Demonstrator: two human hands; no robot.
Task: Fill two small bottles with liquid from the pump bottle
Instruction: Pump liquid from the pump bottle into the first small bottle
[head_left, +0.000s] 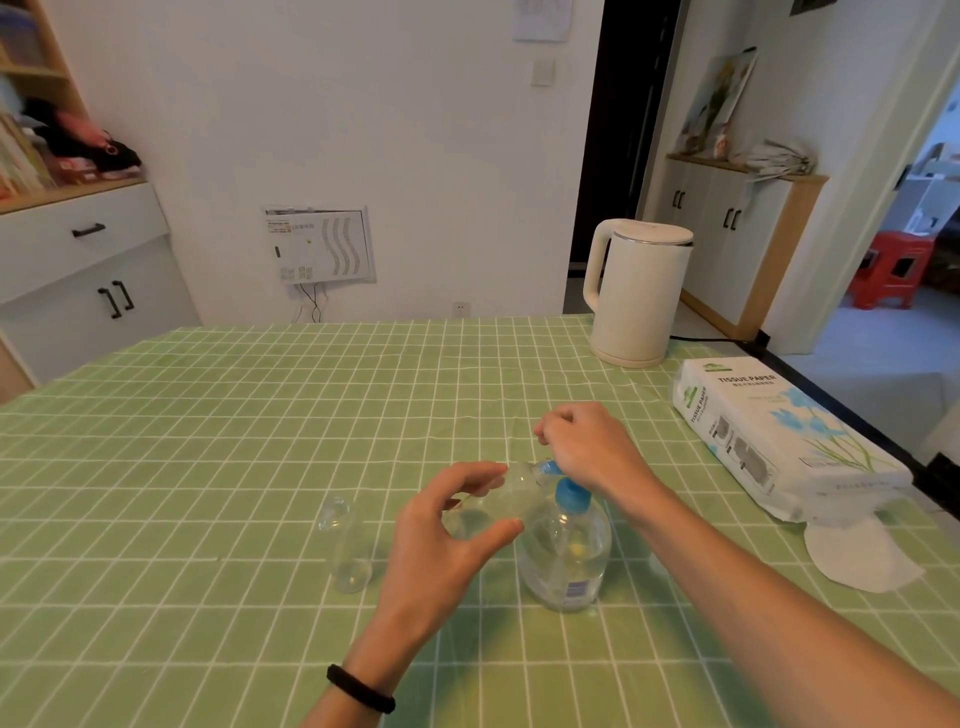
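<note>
While the left hand (447, 525) pinches a small bottle (511, 491) between thumb and fingertips, tilted with its mouth at the blue spout of the pump bottle (566, 561) at near centre, the right hand (587, 447) sits over the pump head with fingers curled; whether they grip it cannot be told. Risk: the mouth is narrow, so a hard press may squirt liquid past it onto the tablecloth (208, 441). The second small bottle (345, 545) stands upright just left of the left hand and could be knocked over.

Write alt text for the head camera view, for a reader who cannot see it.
A person's left hand holds a small clear bottle tilted against the blue spout of a pump bottle, while the right hand rests on its top. A second small bottle stands to the left on the green checked tablecloth; a white kettle and a tissue pack sit at right.
</note>
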